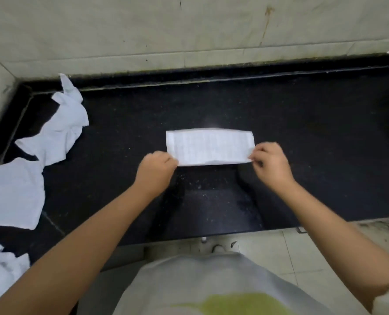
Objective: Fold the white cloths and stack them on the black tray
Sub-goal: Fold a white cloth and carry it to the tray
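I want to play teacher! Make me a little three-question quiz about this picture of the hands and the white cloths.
1. True or false: the folded cloth lies on the dark counter as a long narrow strip.
2. Which hands pinch the strip? A) only the left hand B) only the right hand C) both
3. Fill in: the loose, unfolded cloths lie on the person's ____ side.

Key
1. True.
2. C: the left hand pinches the near left corner and the right hand the near right corner.
3. Left.
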{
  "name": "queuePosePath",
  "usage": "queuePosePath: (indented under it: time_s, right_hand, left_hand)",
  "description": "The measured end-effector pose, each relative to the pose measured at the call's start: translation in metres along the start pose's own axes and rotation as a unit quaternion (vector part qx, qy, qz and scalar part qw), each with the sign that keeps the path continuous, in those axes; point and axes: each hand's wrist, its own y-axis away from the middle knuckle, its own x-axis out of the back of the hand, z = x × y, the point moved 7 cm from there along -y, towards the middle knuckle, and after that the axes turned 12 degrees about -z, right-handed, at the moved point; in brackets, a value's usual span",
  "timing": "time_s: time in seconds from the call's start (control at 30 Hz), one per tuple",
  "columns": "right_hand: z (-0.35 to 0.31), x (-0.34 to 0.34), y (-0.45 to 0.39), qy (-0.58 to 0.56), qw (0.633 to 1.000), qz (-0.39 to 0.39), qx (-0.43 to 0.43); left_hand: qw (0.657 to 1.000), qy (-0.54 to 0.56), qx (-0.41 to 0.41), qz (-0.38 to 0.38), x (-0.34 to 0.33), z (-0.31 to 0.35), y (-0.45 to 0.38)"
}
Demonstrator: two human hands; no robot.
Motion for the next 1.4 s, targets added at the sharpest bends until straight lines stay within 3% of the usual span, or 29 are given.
queuePosePath:
  time_s: [0.13,0.2,0.33,0.43,0.57,0.83,1.0,1.13,1.2,1.27,1.4]
  right_hand:
    - [0.019,-0.067,0.051,0.020,0.978,-0.177,-0.106]
    - [0.023,-0.080,0.070,0.024,0.965,-0.218,-0.144]
    - [0.022,-0.071,0.071,0.006,0.968,-0.181,-0.174]
    - [0.027,-0.061,0.069,0.006,0.955,-0.148,-0.259]
    - [0.030,-0.066,0.071,0.056,0.914,-0.218,-0.339]
    - [0.028,-0.076,0.066,-0.027,0.876,-0.240,-0.417]
    - [0.028,-0.078,0.063,-0.140,0.885,-0.183,-0.406]
    - [0.018,-0.055,0.052,-0.262,0.887,-0.054,-0.377]
    - [-0.002,-0.042,0.038,-0.273,0.901,-0.015,-0.338]
    - [-0.032,-0.038,0.019,-0.266,0.921,-0.010,-0.286]
    - [-0.101,-0.064,-0.006,-0.211,0.960,-0.073,-0.169]
  left_hand:
    - [0.989,0.012,-0.032,-0.143,-0.068,0.037,0.036]
    - [0.983,0.043,-0.012,-0.176,-0.086,0.046,0.050]
    - [0.983,0.092,0.039,-0.154,-0.084,0.040,0.050]
    - [0.977,0.087,0.061,-0.182,-0.084,0.037,0.043]
    - [0.968,0.071,0.064,-0.232,-0.089,0.043,0.039]
    - [0.978,0.044,0.069,-0.193,-0.086,0.043,0.040]
    - [0.968,0.155,0.081,-0.180,-0.084,0.036,0.040]
    - [0.935,0.123,0.122,-0.311,-0.100,0.033,0.044]
    - [0.926,0.125,0.128,-0.333,-0.104,0.035,0.047]
    - [0.927,0.129,0.140,-0.324,-0.100,0.034,0.048]
    - [0.933,0.143,0.189,-0.272,-0.090,0.022,0.059]
